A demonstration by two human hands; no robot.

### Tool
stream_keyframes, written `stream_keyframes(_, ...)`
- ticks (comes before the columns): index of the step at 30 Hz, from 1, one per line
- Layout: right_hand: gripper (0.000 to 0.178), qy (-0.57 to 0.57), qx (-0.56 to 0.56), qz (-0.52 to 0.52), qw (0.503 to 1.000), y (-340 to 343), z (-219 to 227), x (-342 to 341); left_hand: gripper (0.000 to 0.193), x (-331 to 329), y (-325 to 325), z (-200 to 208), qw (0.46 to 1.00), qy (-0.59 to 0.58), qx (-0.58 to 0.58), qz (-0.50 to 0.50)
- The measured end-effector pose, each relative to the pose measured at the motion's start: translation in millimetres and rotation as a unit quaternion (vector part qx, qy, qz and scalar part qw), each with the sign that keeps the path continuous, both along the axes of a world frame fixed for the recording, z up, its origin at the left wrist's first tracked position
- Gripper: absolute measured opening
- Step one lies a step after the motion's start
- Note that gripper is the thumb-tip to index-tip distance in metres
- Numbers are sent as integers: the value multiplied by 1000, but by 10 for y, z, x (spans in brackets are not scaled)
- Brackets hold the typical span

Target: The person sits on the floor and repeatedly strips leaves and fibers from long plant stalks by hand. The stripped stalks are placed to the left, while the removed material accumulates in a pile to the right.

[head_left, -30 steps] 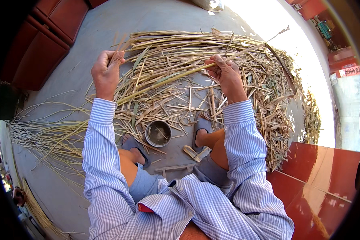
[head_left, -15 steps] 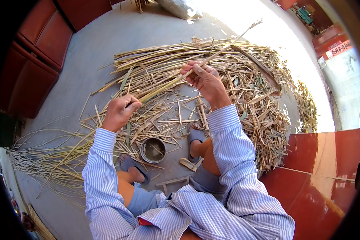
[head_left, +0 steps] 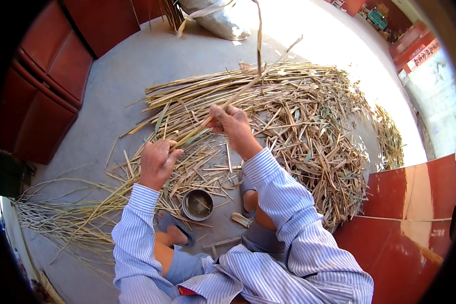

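A long dry stalk point(head_left: 242, 91) slants up to the right between my hands, its lower part yellow-green. My left hand point(head_left: 157, 163) is closed around the lower end, thumb toward the stalk. Farther up, my right hand point(head_left: 233, 129) pinches it, fingers pressed together. A thin brown leaf strip point(head_left: 259, 43) rises by the stalk's upper part; whether it is still attached I cannot tell. Beneath and beyond lies a heap of cut stalks point(head_left: 197, 86), with a pile of dry leaves and husks point(head_left: 324, 152) on the right.
Between my sandalled feet stands a small round pot point(head_left: 197, 204), with a low wooden stool point(head_left: 222, 244) nearer me. Thin branching stems point(head_left: 61, 215) fan out at left. Red cabinets point(head_left: 50, 91) stand far left, a whitish sack point(head_left: 215, 20) at the back, red panels point(head_left: 405, 202) at right.
My right hand has moved left and closer to my left hand, its fingers tighter on the stalk. The brown leaf strip has swung from the right side to upright. The view has shifted slightly.
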State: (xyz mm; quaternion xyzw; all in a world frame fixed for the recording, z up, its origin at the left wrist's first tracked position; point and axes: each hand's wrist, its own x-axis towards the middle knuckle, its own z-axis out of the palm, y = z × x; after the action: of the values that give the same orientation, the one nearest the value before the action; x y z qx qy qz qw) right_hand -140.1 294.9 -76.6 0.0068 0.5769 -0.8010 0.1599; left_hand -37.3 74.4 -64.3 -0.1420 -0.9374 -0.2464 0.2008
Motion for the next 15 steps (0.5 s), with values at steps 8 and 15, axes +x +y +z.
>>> stream_keyframes(8,27,-12,-31,-75,997,323,-20,-293,18,87,-142,242,996,-28,73,35)
stream_keyframes(15,24,-51,-266,-135,953,942,-172,-611,22,364,-613,292,983,-99,129,84)
